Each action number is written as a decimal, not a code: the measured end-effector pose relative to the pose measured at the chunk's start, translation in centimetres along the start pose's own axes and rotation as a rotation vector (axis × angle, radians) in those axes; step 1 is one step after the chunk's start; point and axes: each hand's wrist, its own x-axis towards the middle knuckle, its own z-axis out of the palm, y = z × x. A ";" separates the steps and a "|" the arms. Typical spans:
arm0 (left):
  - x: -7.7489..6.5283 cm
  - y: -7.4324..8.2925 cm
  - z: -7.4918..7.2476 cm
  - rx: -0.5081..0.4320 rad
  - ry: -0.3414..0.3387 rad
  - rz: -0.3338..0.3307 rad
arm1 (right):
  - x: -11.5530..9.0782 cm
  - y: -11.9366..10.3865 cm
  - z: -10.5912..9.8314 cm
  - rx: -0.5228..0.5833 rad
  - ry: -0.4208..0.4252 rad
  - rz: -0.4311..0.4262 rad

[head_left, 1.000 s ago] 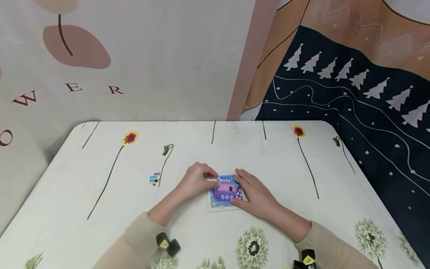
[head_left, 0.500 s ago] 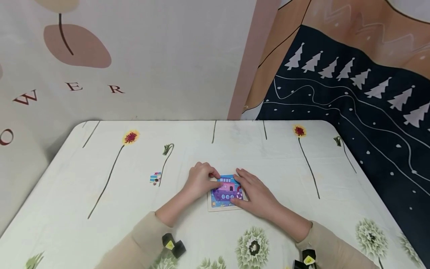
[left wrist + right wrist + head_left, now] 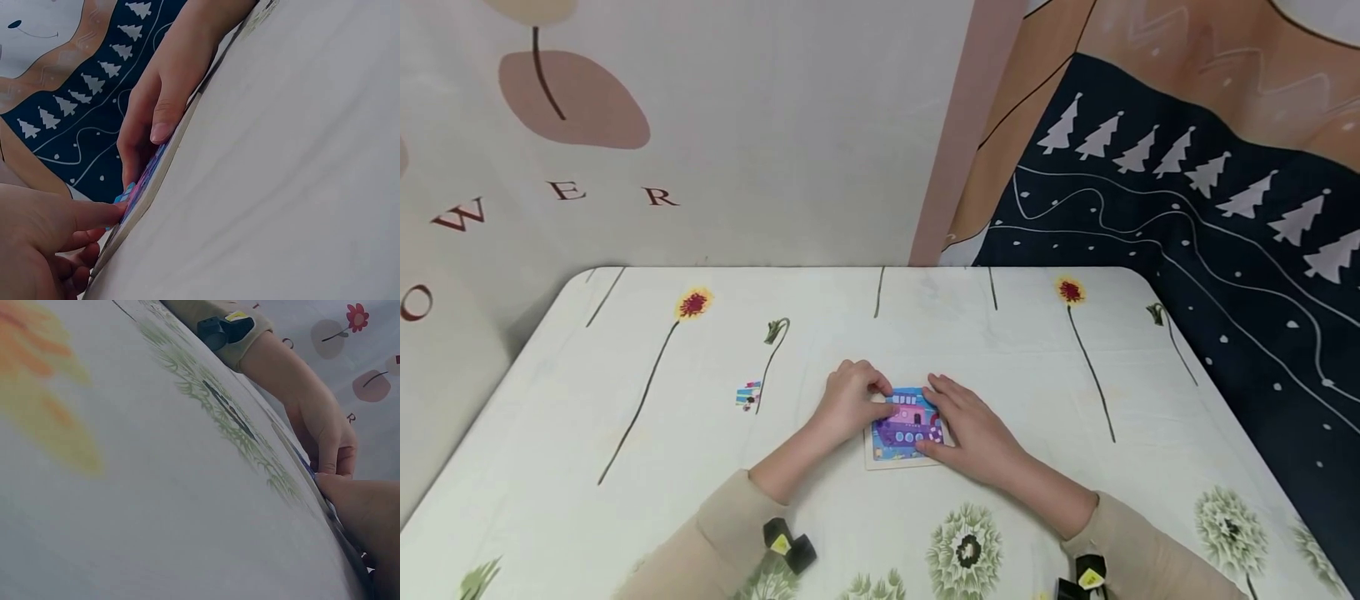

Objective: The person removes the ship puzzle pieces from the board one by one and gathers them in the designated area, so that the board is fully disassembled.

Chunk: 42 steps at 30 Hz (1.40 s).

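A small square jigsaw puzzle (image 3: 906, 433) lies on the table, its pale tray edge framing a purple and pink ship on blue. At its upper left corner my left hand (image 3: 847, 402) pinches a light blue puzzle piece (image 3: 123, 195) between thumb and fingers; the piece tilts up from the board in the left wrist view. My right hand (image 3: 973, 429) rests along the puzzle's right side, fingers extended and thumb on the lower right part. Both hands cover parts of the picture and tray. In the right wrist view the left hand (image 3: 325, 434) reaches down to the board.
A loose striped, multicoloured puzzle piece (image 3: 748, 396) lies to the left of the hands. The white tablecloth (image 3: 1000, 350) has printed flowers. Hanging printed cloths rise behind the table and along its right side. Each sleeve carries a black wrist device (image 3: 790, 546).
My left hand and forearm have shifted slightly to the right, over the puzzle's upper left corner, then stayed there. The right hand keeps its place on the right side.
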 end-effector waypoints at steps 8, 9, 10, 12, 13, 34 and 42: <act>-0.1 0.3 0.0 -0.092 0.000 0.010 | 0.1 -0.1 -0.1 0.000 0.000 0.002; -0.1 0.3 0.0 -0.101 -0.004 0.014 | 0.1 -0.1 -0.2 0.000 0.000 0.002; -0.1 0.4 0.0 -0.111 -0.006 0.021 | 0.1 -0.1 -0.2 0.000 0.000 0.001; -0.1 0.5 -0.1 -0.133 -0.008 0.030 | 0.1 -0.1 -0.1 0.000 0.000 0.002; 0.0 0.5 0.0 -0.144 -0.013 0.036 | 0.1 -0.1 -0.1 0.000 0.000 0.003; 0.1 0.1 0.1 -0.254 0.012 0.047 | 0.0 0.1 0.1 0.005 0.001 0.002; 0.2 0.2 -0.1 -0.282 -0.010 0.014 | 0.0 0.1 0.2 -0.017 -0.009 0.006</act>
